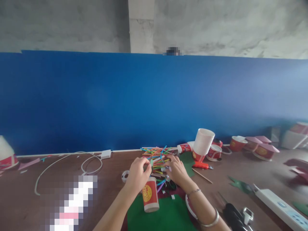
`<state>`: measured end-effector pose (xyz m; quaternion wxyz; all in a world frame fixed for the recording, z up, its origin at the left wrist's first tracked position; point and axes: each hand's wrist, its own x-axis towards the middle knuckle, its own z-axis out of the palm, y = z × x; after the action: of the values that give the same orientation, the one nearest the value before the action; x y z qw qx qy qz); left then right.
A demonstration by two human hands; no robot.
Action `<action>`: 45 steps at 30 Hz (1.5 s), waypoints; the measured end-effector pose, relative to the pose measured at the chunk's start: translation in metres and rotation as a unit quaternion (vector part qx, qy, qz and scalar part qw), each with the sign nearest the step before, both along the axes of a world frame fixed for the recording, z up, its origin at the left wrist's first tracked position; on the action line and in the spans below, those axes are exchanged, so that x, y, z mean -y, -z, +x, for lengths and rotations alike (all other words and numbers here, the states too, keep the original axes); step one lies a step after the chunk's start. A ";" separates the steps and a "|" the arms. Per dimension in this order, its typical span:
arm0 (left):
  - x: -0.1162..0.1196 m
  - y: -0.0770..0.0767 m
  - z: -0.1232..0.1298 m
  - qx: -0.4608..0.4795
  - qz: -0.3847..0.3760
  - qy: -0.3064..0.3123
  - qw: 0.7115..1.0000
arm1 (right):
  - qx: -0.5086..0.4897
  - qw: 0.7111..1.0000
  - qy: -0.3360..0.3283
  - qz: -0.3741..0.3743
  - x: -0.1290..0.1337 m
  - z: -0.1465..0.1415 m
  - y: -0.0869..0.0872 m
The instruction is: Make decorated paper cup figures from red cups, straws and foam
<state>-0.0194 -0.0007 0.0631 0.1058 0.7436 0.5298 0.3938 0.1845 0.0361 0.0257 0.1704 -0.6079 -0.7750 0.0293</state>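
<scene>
Above a red paper cup, my left hand pinches a small pale green piece between thumb and fingertips. The cup lies tilted on a green sheet, its white end toward me. To the right, my right hand has its fingers curled over the pile of coloured sticks; something small and whitish is near its fingertips, too small to name. A roll of clear tape is left of my left hand. Dark scissors handles lie partly below my right hand.
A tall stack of white cups and an orange cutter stand or lie to the right. Farther right are pink-topped cups, a power strip and a black-handled tool. A white cable loops at the left, before a blue partition.
</scene>
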 end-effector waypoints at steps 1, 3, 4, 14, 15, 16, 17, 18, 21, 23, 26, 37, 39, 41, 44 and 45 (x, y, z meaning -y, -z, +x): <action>0.000 0.000 0.000 -0.002 0.001 -0.001 1.000 | 0.011 1.000 0.002 -0.002 0.001 -0.002 0.004; 0.000 0.000 0.000 -0.004 -0.001 -0.001 1.000 | 0.029 0.999 0.014 -0.004 0.002 -0.004 0.010; 0.000 0.000 0.000 -0.004 -0.003 0.000 1.000 | 0.036 0.999 0.024 -0.003 0.003 -0.004 0.012; 0.001 -0.004 0.001 -0.047 -0.005 -0.016 0.999 | -0.225 0.971 -0.042 0.070 -0.002 -0.014 0.004; 0.001 -0.004 0.001 -0.062 0.001 -0.025 0.998 | -0.291 0.953 -0.061 0.059 -0.001 -0.018 0.000; 0.001 -0.004 0.001 -0.077 0.009 -0.035 0.996 | -0.342 0.935 -0.080 0.041 0.002 -0.021 -0.006; 0.002 -0.004 0.000 -0.091 0.019 -0.043 0.995 | -0.369 0.924 -0.101 0.026 0.006 -0.025 -0.012; 0.002 -0.004 0.000 -0.104 0.027 -0.049 0.993 | -0.368 0.922 -0.122 0.018 0.010 -0.028 -0.019; 0.005 -0.004 0.000 -0.130 0.042 -0.049 0.989 | -0.245 0.956 -0.147 0.066 0.025 -0.035 -0.038; 0.006 -0.006 0.000 -0.136 0.046 -0.046 0.989 | -0.174 0.971 -0.115 0.116 0.030 -0.036 -0.044; 0.006 -0.009 -0.002 -0.129 0.045 -0.054 0.989 | -0.130 0.982 -0.037 0.129 0.026 -0.029 -0.038; -0.006 -0.002 -0.002 0.197 -0.139 -0.002 0.971 | -0.134 0.977 -0.077 0.148 0.026 -0.034 -0.028; -0.003 -0.003 0.001 0.253 -0.192 0.023 0.948 | -0.163 0.963 -0.123 0.178 0.036 -0.044 -0.040; 0.000 -0.007 0.004 0.286 -0.225 0.042 0.930 | -0.168 0.954 -0.143 0.205 0.043 -0.050 -0.047; 0.003 -0.012 0.006 0.306 -0.241 0.059 0.919 | -0.205 0.943 -0.151 0.212 0.045 -0.053 -0.047; 0.003 -0.012 0.006 0.313 -0.237 0.063 0.918 | -0.244 0.939 -0.141 0.198 0.043 -0.052 -0.045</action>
<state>-0.0138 -0.0034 0.0755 0.4637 0.5673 0.4995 0.4622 0.1326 -0.0070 0.0709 0.4652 -0.4208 -0.7775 0.0460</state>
